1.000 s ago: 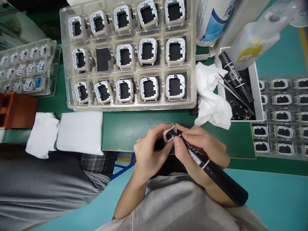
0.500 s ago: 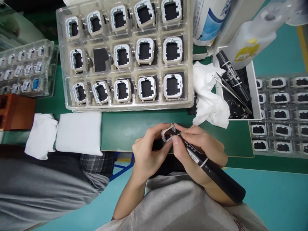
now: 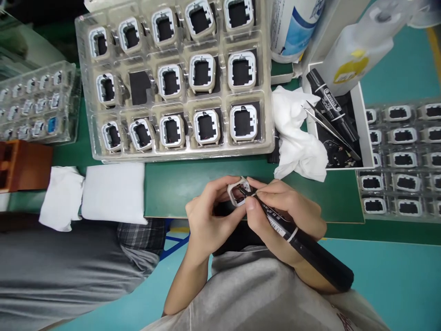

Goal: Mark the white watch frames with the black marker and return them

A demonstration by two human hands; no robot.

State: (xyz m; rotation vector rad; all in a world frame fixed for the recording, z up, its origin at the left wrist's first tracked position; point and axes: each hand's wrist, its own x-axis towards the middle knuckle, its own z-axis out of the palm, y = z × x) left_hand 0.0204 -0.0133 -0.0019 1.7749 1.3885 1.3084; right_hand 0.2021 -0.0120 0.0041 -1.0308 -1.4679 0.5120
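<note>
Between the thumb and fingers of my left hand (image 3: 210,216) is a small white and beige watch case (image 3: 231,195), its open middle turned up toward me. My right hand (image 3: 287,214) grips a thick black marker pen (image 3: 296,234) like a pencil. The marker's tip sits inside the opening of the case, at its inner edge; whether it touches the wall I cannot tell. Both hands are over the front edge of the green table (image 3: 172,191). Beyond them lies a clear plastic tray (image 3: 144,156) with rows of similar cases; one pocket shows only a black pad (image 3: 139,87).
A white box (image 3: 368,138) at right holds tweezers (image 3: 330,126) and another marker (image 3: 332,105). Crumpled tissue (image 3: 299,142) lies beside it, near two bottles. Folded white cloths (image 3: 113,193) lie at left, near another person's leg (image 3: 69,262). More filled trays (image 3: 386,172) stand at both sides.
My left hand has tilted the watch case so its opening faces me more. The marker's tip has shifted slightly left inside it. The whole view has shifted a little.
</note>
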